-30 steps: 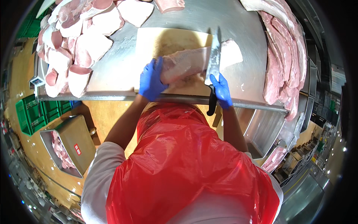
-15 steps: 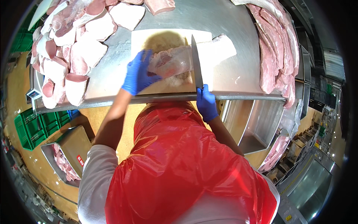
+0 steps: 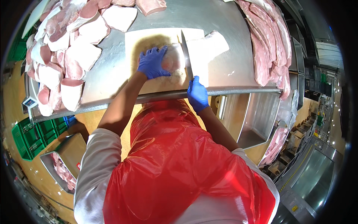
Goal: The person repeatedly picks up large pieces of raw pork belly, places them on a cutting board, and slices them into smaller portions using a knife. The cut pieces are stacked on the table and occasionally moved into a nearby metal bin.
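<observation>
A long piece of pork (image 3: 174, 59) lies across the pale cutting board (image 3: 138, 84), with its white end (image 3: 215, 44) reaching past the board's right side. My left hand (image 3: 153, 63), in a blue glove, grips the left part of the pork from above, fingers curled over it, hiding that end. In my right hand (image 3: 197, 94), also gloved in blue, is the handle of a long knife (image 3: 187, 56). Its blade points away from me and lies across the pork, right of my left hand. How deep the blade sits cannot be made out.
Cut pork pieces (image 3: 72, 52) are heaped on the left of the steel table (image 3: 233, 71). Long pork strips (image 3: 268, 48) lie at its right. Below stand green crates (image 3: 33, 134), a tub of meat pieces (image 3: 61, 170) and a metal bin (image 3: 261, 119).
My left hand has moved right and onto the pork, covering its left end. My right hand keeps the knife across the pork. The whole view has shifted slightly.
</observation>
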The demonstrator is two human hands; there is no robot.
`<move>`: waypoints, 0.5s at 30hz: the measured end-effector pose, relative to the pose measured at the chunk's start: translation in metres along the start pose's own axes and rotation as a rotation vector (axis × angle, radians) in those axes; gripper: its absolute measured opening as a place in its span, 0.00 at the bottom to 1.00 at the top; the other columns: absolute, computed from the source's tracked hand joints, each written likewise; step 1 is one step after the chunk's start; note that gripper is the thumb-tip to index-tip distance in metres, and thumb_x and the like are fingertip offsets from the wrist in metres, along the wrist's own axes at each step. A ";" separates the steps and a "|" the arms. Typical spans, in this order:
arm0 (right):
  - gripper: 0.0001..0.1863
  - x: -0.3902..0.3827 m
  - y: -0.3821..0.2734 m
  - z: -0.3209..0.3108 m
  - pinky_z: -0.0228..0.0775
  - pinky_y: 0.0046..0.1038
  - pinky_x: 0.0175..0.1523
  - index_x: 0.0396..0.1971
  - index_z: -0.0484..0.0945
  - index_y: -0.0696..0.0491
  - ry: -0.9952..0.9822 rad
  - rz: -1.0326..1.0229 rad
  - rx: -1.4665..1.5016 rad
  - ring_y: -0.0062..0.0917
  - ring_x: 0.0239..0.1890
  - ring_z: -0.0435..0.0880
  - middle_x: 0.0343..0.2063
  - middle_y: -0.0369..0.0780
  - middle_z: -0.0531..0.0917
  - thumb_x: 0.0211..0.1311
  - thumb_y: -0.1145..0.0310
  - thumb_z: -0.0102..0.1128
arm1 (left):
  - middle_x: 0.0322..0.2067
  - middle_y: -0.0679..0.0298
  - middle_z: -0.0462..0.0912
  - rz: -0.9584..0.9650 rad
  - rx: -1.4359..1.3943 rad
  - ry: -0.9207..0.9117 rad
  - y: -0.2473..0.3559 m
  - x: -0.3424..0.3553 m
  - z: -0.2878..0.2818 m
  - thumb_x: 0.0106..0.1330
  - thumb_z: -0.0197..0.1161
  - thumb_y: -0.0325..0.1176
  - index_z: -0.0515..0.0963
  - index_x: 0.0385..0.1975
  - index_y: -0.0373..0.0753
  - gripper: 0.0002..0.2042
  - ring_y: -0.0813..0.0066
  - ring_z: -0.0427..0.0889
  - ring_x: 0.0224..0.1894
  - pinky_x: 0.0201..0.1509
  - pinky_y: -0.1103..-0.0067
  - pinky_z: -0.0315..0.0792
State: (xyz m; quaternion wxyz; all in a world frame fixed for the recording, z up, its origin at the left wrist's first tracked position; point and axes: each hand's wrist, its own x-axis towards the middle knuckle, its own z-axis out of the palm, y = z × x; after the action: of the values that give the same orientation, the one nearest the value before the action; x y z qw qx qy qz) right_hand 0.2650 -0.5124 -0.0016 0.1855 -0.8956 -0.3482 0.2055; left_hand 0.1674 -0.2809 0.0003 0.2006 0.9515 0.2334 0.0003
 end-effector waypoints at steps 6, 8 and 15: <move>0.11 0.027 -0.025 -0.009 0.75 0.53 0.43 0.46 0.65 0.61 -0.030 0.019 -0.041 0.57 0.35 0.84 0.35 0.60 0.83 0.69 0.72 0.45 | 0.66 0.50 0.67 -0.041 0.074 -0.058 0.020 0.015 0.006 0.47 0.74 0.62 0.58 0.72 0.40 0.54 0.50 0.66 0.69 0.68 0.46 0.58; 0.13 0.042 -0.033 -0.008 0.76 0.52 0.43 0.48 0.65 0.62 -0.002 0.006 -0.074 0.57 0.37 0.84 0.35 0.60 0.83 0.66 0.75 0.46 | 0.63 0.50 0.70 -0.084 0.166 -0.053 0.029 0.024 0.017 0.47 0.75 0.61 0.60 0.70 0.38 0.53 0.52 0.69 0.66 0.65 0.48 0.61; 0.10 -0.012 0.025 0.009 0.77 0.51 0.36 0.46 0.65 0.60 -0.064 -0.147 0.032 0.56 0.32 0.84 0.27 0.58 0.82 0.68 0.75 0.44 | 0.50 0.53 0.76 -0.136 0.202 -0.047 0.038 0.030 0.020 0.43 0.78 0.56 0.62 0.67 0.36 0.52 0.57 0.79 0.52 0.56 0.53 0.69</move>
State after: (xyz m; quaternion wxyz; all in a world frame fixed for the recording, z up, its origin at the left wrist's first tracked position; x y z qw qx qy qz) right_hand 0.2659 -0.5359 -0.0186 0.2030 -0.8576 -0.4153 0.2254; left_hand 0.2127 -0.3061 -0.0061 0.1088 0.9486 0.2913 -0.0590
